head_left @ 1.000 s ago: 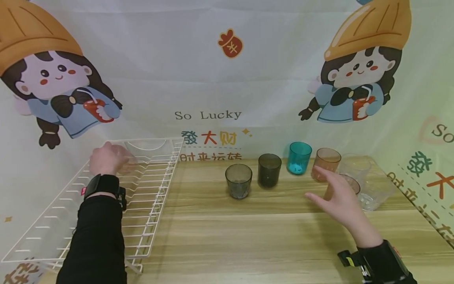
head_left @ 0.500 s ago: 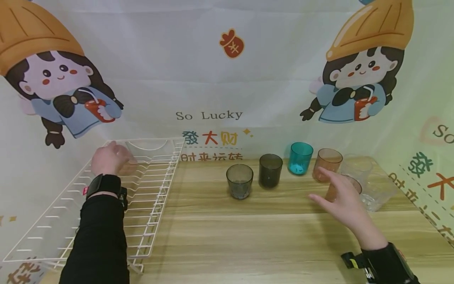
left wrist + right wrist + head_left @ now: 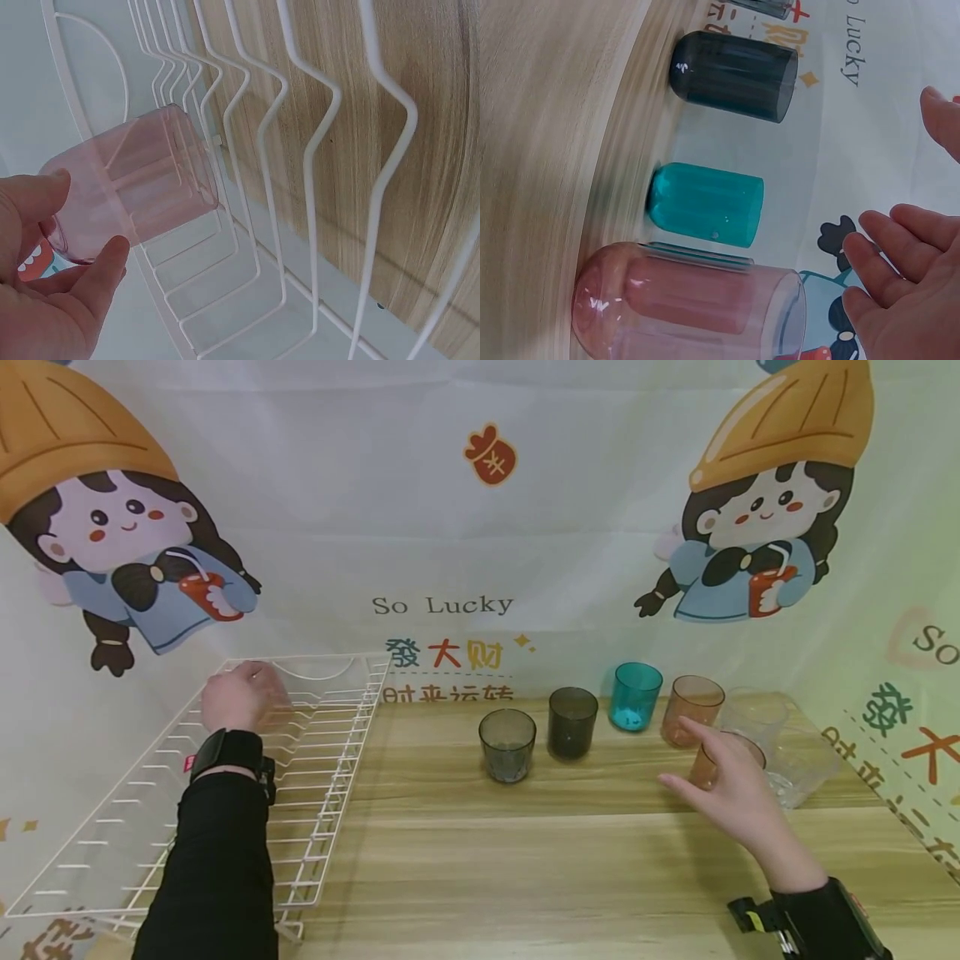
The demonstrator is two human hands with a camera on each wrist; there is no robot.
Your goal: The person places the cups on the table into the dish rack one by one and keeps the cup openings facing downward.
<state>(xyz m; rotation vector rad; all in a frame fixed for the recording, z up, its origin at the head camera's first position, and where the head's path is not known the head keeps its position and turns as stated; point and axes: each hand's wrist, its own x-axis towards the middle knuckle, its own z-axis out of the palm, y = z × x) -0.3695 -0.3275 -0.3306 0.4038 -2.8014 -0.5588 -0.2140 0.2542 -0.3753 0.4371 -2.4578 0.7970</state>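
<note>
Tabletop (image 3: 525, 868) in wood grain meets cartoon-printed cloth (image 3: 337, 468); left hand (image 3: 234, 697) pinches a pink tumbler (image 3: 139, 184) at a white wire rack (image 3: 318, 781), right hand (image 3: 735, 785) spreads near a peach tumbler (image 3: 703, 769).

Backdrop (image 3: 450, 518): pale cloth, printed cartoon figures (image 3: 761, 527), beyond left hand (image 3: 231, 698) and right hand (image 3: 731, 789) | Tabletop (image 3: 480, 877): wood-grain, beneath right hand | Side cloth (image 3: 862, 643): yellow-green, to its right

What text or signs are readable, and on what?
"So Lucky": backdrop, centre; "So" again, right edge.
"發大财": backdrop, below that; "發大" again at right.
"时来运转", probably: backdrop, bottom line, partly cut off.
"¥"-like sign: red pouch print on backdrop.
Red tag by rack: too small to read.
Brown characters, lower left: unreadable.
</note>
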